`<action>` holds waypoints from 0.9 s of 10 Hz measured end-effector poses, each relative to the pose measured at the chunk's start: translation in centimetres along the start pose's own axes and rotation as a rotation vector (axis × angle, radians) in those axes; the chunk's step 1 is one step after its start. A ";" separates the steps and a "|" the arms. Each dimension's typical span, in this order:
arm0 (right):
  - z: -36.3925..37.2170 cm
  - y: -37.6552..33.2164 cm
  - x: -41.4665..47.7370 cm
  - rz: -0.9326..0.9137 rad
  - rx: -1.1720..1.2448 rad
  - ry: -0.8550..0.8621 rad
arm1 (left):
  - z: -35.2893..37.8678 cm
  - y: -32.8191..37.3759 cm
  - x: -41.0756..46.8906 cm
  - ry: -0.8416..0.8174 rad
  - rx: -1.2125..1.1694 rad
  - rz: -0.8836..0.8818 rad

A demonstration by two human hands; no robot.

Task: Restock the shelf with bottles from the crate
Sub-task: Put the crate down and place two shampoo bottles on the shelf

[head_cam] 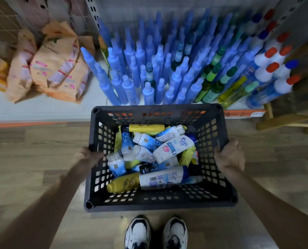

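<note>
A black perforated plastic crate (160,202) is in front of me above the wooden floor, its far end near the shelf edge. Inside lie several bottles in a jumble: white ones with blue labels (173,148), yellow ones (124,183) and blue-white ones (115,163). My left hand (87,156) grips the crate's left rim. My right hand (229,155) grips the right rim. The low white shelf (88,97) beyond the crate carries several upright blue bottles (147,83), green ones (216,83) and white ones with red or blue caps (273,69).
Orange and pink packets (56,69) are piled on the shelf's left part under a wire grid. A wooden stand (284,121) sits at the right. My two white and black shoes (156,232) are just behind the crate on the wooden floor.
</note>
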State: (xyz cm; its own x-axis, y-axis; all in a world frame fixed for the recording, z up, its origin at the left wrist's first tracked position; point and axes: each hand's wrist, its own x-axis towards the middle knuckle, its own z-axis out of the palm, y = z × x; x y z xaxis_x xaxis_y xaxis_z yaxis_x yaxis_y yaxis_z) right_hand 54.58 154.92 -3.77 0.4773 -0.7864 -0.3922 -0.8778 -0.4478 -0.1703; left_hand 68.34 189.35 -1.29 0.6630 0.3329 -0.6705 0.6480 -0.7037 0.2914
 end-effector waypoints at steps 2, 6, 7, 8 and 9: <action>0.2 -2.1 -6.6 -0.509 -0.220 -0.014 | -0.1 -1.0 -4.8 0.048 0.376 0.587; -2.7 -2.6 -12.5 -0.615 -0.251 -0.342 | -2.2 -3.5 -9.0 -0.255 0.611 0.629; -5.9 -3.5 -13.3 -0.612 -0.233 -0.329 | -4.6 -1.6 -10.9 -0.276 0.608 0.604; -7.7 -4.8 -13.9 -0.584 -0.166 -0.321 | -5.5 -0.1 -12.3 -0.275 0.588 0.627; -6.2 -5.3 -13.6 -0.600 -0.135 -0.331 | -3.8 0.6 -12.8 -0.273 0.588 0.626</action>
State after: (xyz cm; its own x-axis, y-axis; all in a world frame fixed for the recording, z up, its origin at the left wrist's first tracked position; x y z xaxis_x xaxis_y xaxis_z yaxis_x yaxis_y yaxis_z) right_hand 53.04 165.32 8.07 0.8217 -0.2249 -0.5237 -0.4430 -0.8302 -0.3385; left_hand 61.62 187.06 10.02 0.6697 -0.3272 -0.6667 -0.1482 -0.9386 0.3117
